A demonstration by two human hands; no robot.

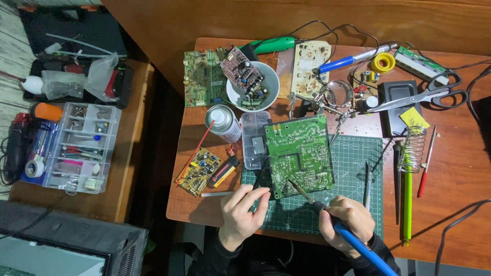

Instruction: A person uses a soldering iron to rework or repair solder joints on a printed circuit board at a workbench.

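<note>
A large green rectangular printed circuit board (299,154) lies solder side up on a dark green gridded cutting mat (353,204) near the middle of the brown wooden table (460,204), tilted a little off the mat's lines. At about six o'clock from the board, the right hand (347,225) is closed in a full fist round the blue handle of a soldering iron (327,214), whose thin metal tip slants up toward eleven o'clock and meets the board's lower edge region. At about seven o'clock from the board, the left hand (243,212) is curled, thumb and fingers pinched on a slim black tool (261,179) that points up toward one o'clock, its end at the board's lower left corner; what kind of tool it is cannot be told. At nine o'clock from the board sits a small clear plastic compartment box (253,138), and beyond it at ten o'clock a silver spray can with a red straw (223,122). A white round bowl holding small circuit boards (253,84) stands at eleven o'clock. A small yellow circuit board (199,171) lies at nine o'clock from the left hand. At one o'clock, a metal helping-hands stand with magnifier (327,99) touches the board's top edge, and black-handled scissors (424,97) rest at two o'clock.
</note>
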